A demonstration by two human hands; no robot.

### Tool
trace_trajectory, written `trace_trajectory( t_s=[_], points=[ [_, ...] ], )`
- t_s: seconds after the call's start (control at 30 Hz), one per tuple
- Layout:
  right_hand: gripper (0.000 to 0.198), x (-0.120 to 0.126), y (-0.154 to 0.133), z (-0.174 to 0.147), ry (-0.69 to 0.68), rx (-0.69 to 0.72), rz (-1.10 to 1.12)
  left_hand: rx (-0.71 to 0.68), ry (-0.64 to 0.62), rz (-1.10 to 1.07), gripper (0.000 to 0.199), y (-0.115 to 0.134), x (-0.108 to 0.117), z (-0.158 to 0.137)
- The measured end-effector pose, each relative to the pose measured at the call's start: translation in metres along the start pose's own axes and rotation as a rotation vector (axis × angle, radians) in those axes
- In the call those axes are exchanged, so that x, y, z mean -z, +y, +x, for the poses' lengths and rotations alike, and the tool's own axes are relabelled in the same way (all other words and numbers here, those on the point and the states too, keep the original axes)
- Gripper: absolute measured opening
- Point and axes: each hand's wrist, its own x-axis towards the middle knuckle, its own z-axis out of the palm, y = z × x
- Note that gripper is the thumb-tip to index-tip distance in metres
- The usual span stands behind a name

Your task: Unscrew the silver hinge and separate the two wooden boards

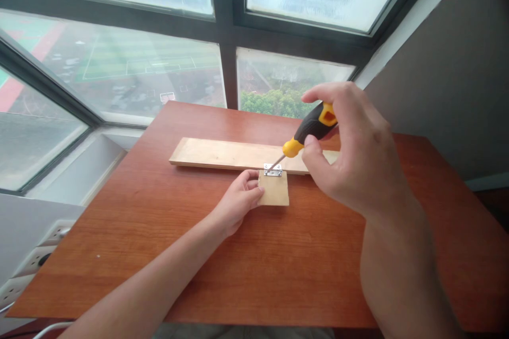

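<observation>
My right hand [353, 148] grips a black and yellow screwdriver [314, 126], thumb and fingers around its handle. The shaft slants down to the left, and its tip meets a small silver hinge [272, 170]. One leaf of that hinge lies on a long pale wooden board [222, 153], the other on a small square wooden piece [276, 190]. With thumb and fingers, my left hand [243, 198] pinches the left edge of the small piece. Whether a screw sits under the tip is too small to tell. My right hand covers part of the long board's right end.
Everything rests on a reddish-brown wooden table [167, 254]. Large windows with dark frames [228, 37] rise behind its far edge. Wall sockets [27, 262] and a white cable [51, 328] are at the lower left, and a grey wall [445, 74] stands at the right.
</observation>
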Motion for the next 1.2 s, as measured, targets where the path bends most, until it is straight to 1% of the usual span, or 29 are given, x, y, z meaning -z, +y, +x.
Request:
trace_trajectory(
  t_s=[0.13,0.27,0.37,0.6,0.67,0.83,0.9,0.97,1.1,1.13,1.2],
  points=[
    [0.034,-0.0029,0.0029,0.0005,0.028,-0.016,-0.036,-0.001,-0.001,-0.001,0.035,-0.0001,0.0002,0.0],
    [0.035,-0.0059,0.007,0.0003,0.051,-0.051,-0.075,-0.001,0.002,0.015,0.034,0.0007,-0.0004,-0.0006],
    [0.034,-0.0052,0.0064,0.0,0.047,-0.056,-0.063,-0.004,0.001,0.022,0.033,0.0012,-0.0009,-0.0009],
    [0.052,-0.0031,-0.0004,-0.0019,-0.002,-0.036,0.041,-0.003,-0.006,0.017,0.033,0.001,-0.001,-0.0012],
    [0.049,-0.004,0.0,-0.0019,-0.007,-0.04,0.035,-0.003,-0.004,0.015,0.033,0.001,-0.0008,-0.0012],
    [0.034,-0.007,0.0063,0.0002,0.079,-0.045,-0.087,-0.001,0.0,0.022,0.033,0.0011,-0.0006,-0.0012],
    [0.032,-0.007,0.0076,0.0006,0.078,-0.044,-0.082,-0.002,-0.002,0.026,0.033,0.0012,-0.0006,-0.0012],
    [0.035,-0.0059,0.0068,0.0001,0.06,-0.04,-0.038,-0.003,-0.004,0.028,0.034,0.0013,-0.0007,-0.0012],
    [0.049,-0.0037,0.003,-0.0015,0.025,-0.025,0.024,-0.002,-0.004,0.023,0.034,0.0015,-0.0013,-0.0014],
    [0.05,-0.0038,0.0027,-0.0015,0.019,-0.023,0.024,-0.002,-0.003,0.02,0.034,0.0015,-0.0015,-0.0014],
    [0.045,-0.0047,0.0033,-0.001,0.029,-0.031,-0.002,-0.001,-0.001,0.017,0.034,0.0015,-0.0016,-0.0014]
  ],
)
